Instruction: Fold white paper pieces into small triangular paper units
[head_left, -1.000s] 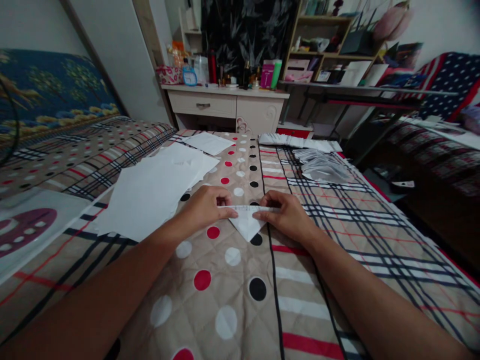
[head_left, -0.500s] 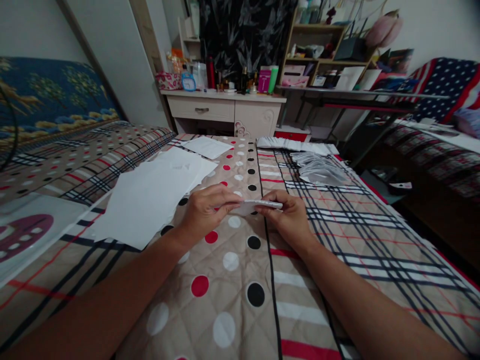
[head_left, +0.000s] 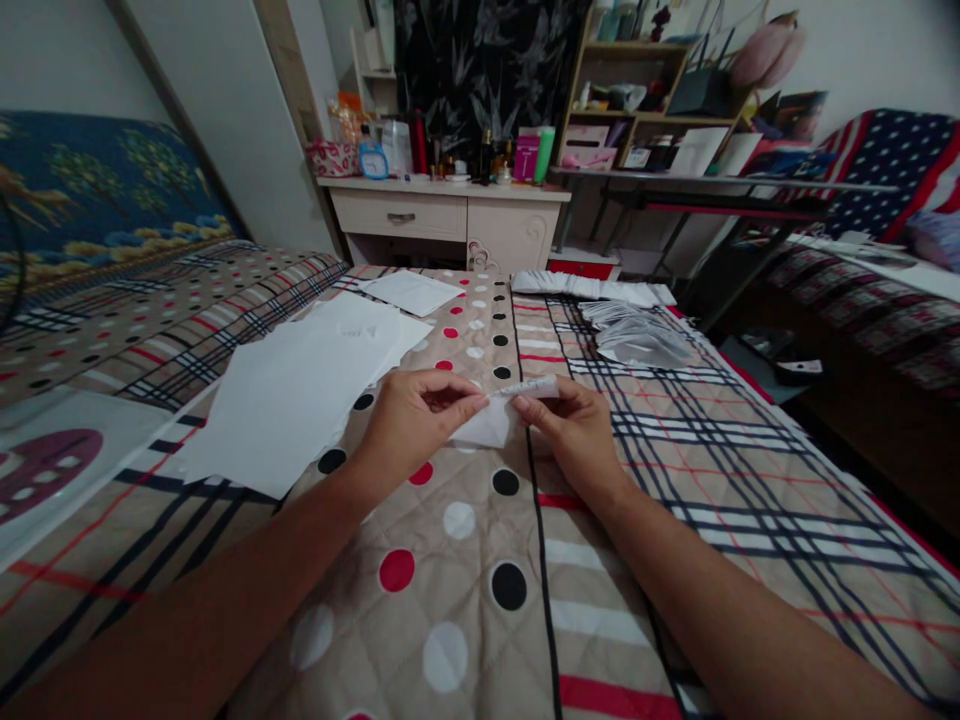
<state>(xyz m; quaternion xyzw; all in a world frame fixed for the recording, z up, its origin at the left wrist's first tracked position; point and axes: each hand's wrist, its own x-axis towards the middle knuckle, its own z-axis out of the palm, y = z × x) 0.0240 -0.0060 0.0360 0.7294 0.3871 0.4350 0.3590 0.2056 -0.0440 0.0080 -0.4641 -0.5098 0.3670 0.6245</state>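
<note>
My left hand (head_left: pixel 424 415) and my right hand (head_left: pixel 585 435) meet over the middle of the bed, both with fingertips pinched. Between them is a small, thin white packet (head_left: pixel 487 428) that looks like paper or film. Faint grey printing runs along its upper strip, which my right thumb and fingers grip. My left thumb and forefinger hold the same strip at its left end, and the packet's lower part hangs toward me. To the left of my left hand lies a spread stack of white sheets (head_left: pixel 300 390).
Another white sheet pile (head_left: pixel 412 292) lies farther back. At the back right are a long white bundle (head_left: pixel 592 287) and a fanned heap of translucent packets (head_left: pixel 645 338). A clear bag with a purple print (head_left: pixel 49 475) is at far left. A cream dresser (head_left: pixel 401 215) stands beyond the bed.
The packet was seen nearly edge-on; now it is tilted so its face and printed strip show. Both hands keep their pinch, turned slightly. The things on the bed stay put.
</note>
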